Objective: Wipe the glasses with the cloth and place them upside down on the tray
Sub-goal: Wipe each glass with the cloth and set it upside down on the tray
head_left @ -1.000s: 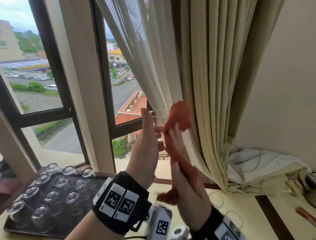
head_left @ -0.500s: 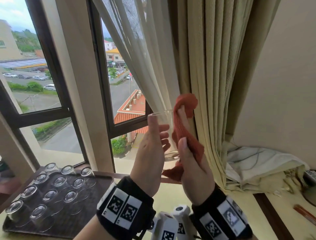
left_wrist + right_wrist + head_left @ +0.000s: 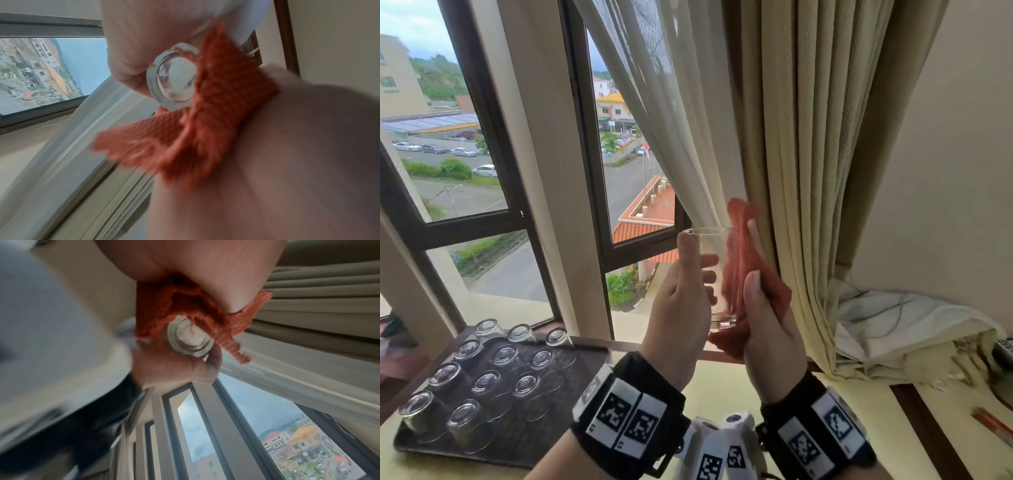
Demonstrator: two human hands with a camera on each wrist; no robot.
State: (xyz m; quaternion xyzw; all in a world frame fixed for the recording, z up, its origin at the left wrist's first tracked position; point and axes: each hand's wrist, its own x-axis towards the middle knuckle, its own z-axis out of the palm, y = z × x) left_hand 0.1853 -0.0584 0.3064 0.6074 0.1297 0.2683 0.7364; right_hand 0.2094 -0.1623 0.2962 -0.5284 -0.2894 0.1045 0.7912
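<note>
A window (image 3: 476,164) with dark frames fills the left of the head view, and pale curtains (image 3: 784,137) hang down the middle to a yellowish table (image 3: 722,387). At the table's left end lies a dark tray (image 3: 524,442) carrying eleven glasses (image 3: 482,380) set upside down in rows. Raised in front of the curtains, well above the tray, the left hand (image 3: 681,308) grips a clear glass (image 3: 714,260) upright, thumb on the near side and fingers curled round the far side. The right hand (image 3: 763,329) presses an orange cloth (image 3: 743,260) against the glass's right side, thumb and fingers closed on the cloth. From the wrist views, the cloth also wraps under part of the glass's thick base.
</note>
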